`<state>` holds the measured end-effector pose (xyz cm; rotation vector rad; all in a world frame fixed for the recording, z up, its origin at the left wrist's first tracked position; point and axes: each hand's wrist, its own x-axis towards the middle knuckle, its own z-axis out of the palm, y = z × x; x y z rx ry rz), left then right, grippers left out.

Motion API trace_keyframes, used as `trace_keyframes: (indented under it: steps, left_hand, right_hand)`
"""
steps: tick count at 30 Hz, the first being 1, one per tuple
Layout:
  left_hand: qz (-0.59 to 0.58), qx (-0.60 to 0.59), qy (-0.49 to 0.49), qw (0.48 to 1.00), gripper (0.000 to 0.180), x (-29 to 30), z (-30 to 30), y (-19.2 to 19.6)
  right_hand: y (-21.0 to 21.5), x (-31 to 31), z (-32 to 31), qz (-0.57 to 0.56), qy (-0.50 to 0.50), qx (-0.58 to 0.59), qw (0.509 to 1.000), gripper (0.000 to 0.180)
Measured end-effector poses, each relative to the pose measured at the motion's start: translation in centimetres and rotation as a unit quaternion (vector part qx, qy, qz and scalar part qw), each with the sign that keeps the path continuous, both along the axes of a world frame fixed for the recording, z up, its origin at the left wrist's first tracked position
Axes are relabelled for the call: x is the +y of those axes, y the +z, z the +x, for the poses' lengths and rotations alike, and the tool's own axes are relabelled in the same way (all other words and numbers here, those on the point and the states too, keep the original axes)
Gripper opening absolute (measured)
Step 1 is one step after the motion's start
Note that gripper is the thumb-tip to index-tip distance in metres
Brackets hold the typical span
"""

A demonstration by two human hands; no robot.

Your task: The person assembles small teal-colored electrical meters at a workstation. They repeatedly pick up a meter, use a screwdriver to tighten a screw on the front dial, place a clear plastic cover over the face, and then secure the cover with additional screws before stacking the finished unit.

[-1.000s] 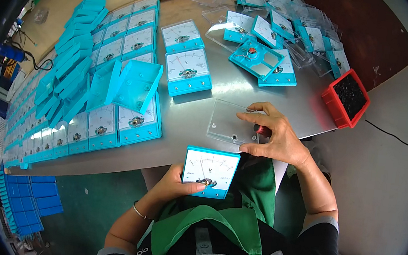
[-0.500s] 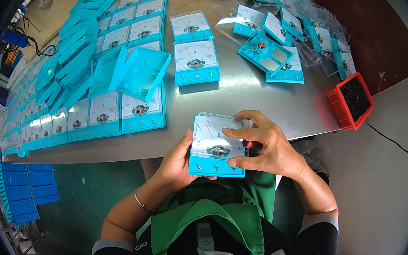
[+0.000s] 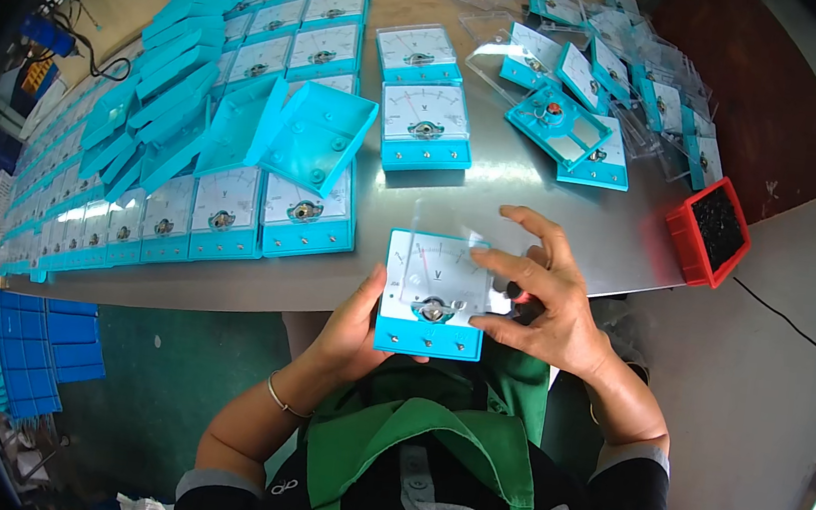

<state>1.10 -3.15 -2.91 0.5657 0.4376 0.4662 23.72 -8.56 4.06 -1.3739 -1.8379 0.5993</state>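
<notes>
A teal panel meter [image 3: 427,342] with a white dial, a needle and a row of terminals lies face up in front of me. My left hand [image 3: 352,321] grips it along its left side, the thumb on the edge and fingers underneath. Over the dial is a clear plastic cover [image 3: 447,265], shifted off the meter's outline and held at its right side by my right hand [image 3: 555,307]. A small red piece [image 3: 515,292] shows inside the right palm; its kind is mostly hidden.
Two finished-looking meters [image 3: 425,121] stand mid-table. Rows of meters [image 3: 307,213] and stacked teal housings [image 3: 316,134] fill the left. A loose frame [image 3: 556,121], meters and clear covers pile up at right, beside a red bin [image 3: 692,237] of small black parts.
The clear cover has shifted upward and right relative to the meter, uncovering more of the dial's left side. My right fingers have spread wider at the top. The view has turned slightly.
</notes>
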Motion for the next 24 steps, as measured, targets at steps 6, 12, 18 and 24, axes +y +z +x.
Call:
trace_keyframes:
  steps: [6,12,18,24]
  left_hand:
    - [0.154,0.122,0.03,0.98,0.048,-1.6,-6.9,-0.5]
    - [0.173,0.183,0.032,0.967,0.044,-3.1,-11.2,-1.7]
    - [0.132,0.047,0.102,0.985,0.064,-4.3,-11.5,-2.0]
    - [0.107,0.006,0.072,0.992,0.069,-2.8,-7.9,-0.5]
  right_hand:
    - [-0.7,0.2,-0.3,0.018,-0.016,-0.02,1.0,0.063]
    - [-0.9,0.1,-3.1,0.008,-0.004,0.018,1.0,0.056]
    - [-0.9,0.8,-3.7,0.0,0.052,0.001,0.999,0.048]
    - [-1.6,0.0,-4.7,0.033,0.117,-0.028,0.992,0.049]
